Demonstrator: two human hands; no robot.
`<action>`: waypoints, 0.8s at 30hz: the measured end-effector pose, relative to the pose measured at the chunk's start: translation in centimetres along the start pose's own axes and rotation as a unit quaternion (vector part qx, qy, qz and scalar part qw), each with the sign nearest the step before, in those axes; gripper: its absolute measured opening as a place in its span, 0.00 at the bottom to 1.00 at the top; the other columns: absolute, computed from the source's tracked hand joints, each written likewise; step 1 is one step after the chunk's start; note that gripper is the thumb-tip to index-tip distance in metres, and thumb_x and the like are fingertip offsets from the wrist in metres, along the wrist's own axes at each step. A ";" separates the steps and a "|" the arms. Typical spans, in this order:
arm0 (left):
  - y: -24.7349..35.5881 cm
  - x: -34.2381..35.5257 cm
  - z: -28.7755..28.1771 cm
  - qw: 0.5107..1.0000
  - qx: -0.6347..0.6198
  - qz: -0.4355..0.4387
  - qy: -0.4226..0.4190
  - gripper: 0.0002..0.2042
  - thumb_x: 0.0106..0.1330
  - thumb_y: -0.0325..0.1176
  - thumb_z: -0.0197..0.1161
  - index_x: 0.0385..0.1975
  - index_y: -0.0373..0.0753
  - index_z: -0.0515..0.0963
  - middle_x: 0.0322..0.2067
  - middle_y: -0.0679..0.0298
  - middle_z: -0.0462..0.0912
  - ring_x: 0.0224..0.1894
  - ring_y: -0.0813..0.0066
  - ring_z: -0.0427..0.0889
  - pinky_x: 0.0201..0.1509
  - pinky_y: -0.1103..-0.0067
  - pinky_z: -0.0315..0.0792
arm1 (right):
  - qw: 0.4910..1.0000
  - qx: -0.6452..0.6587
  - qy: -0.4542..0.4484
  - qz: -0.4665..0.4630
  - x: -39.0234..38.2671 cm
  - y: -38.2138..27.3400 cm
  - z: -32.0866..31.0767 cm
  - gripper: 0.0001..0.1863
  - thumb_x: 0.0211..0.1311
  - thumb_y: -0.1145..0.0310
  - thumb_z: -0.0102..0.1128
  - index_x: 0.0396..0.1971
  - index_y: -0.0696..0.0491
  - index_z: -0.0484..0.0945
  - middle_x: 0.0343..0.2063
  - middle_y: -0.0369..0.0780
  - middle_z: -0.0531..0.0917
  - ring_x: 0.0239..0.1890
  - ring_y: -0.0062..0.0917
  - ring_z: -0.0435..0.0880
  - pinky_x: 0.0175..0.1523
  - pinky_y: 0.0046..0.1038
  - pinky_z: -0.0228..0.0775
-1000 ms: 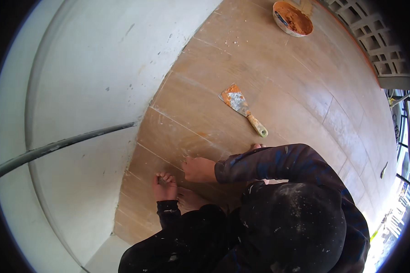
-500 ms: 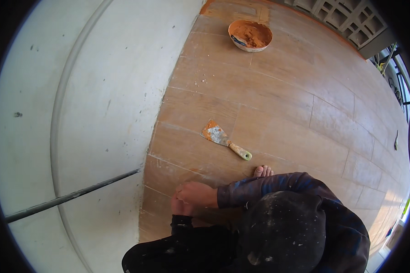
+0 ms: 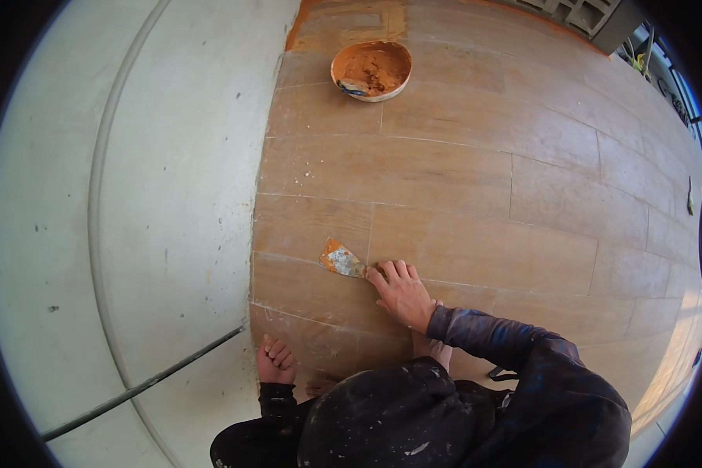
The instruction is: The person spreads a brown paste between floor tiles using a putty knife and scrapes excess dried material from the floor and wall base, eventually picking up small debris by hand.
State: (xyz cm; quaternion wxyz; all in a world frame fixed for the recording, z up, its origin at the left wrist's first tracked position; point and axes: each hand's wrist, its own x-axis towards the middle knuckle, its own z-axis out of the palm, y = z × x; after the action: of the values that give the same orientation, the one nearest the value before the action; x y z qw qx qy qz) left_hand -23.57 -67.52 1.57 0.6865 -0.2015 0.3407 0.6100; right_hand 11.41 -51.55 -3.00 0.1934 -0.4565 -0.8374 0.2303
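A putty knife (image 3: 342, 258) lies on the wood-look tile floor, its blade smeared with orange paste and pointing up and left. My right hand (image 3: 404, 294) is closed over its handle, which the fingers mostly hide. Near the foot of the white wall, my left hand (image 3: 276, 360) is curled into a fist, with nothing seen in it. Farther off stands a bowl (image 3: 378, 98) of orange paste, and a dark-handled tool (image 3: 353, 89) rests against the inside of its rim.
The white wall (image 3: 187, 156) runs along the left, crossed by a dark rod (image 3: 144, 386) low down. White crumbs (image 3: 310, 173) dot the tiles between bowl and knife. A pale openwork block (image 3: 585, 14) stands at the far right. My bare foot (image 3: 433, 349) is below my right hand.
My hands, together half a second ago, have parted. The right one has reached out to the putty knife's handle; the left has stayed near the wall. The view has shifted.
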 end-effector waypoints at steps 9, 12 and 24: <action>-0.4 4.6 16.1 0.970 0.238 -0.011 0.053 0.21 0.86 0.45 0.43 0.25 0.49 0.67 0.18 0.74 0.65 0.13 0.85 0.56 0.15 0.84 0.49 | 0.979 0.196 0.041 0.038 -1.7 3.7 -1.0 0.24 0.64 0.69 0.64 0.60 0.57 0.76 0.47 0.49 0.79 0.46 0.46 0.81 0.53 0.40 0.77; -0.9 5.6 21.3 0.945 0.324 -0.038 0.001 0.19 0.85 0.45 0.46 0.26 0.50 0.67 0.18 0.74 0.64 0.14 0.85 0.56 0.17 0.84 0.50 | 0.931 0.338 0.058 0.124 -2.5 4.7 -5.9 0.19 0.70 0.70 0.55 0.59 0.58 0.75 0.37 0.46 0.81 0.34 0.38 0.81 0.43 0.36 0.77; -14.8 18.6 26.7 0.867 0.428 -0.239 -0.084 0.20 0.85 0.46 0.47 0.25 0.49 0.65 0.17 0.75 0.62 0.13 0.86 0.56 0.16 0.84 0.53 | 0.674 0.656 0.179 0.289 -9.4 10.4 -15.9 0.19 0.64 0.81 0.56 0.55 0.54 0.71 0.36 0.37 0.84 0.26 0.15 0.74 0.31 0.21 0.69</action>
State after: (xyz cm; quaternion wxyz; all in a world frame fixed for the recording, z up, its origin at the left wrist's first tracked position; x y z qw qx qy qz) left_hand -2.79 -38.63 4.58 0.8562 0.0891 0.4509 0.2360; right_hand 31.66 -51.28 3.08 0.5128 -0.4639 -0.2473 0.6787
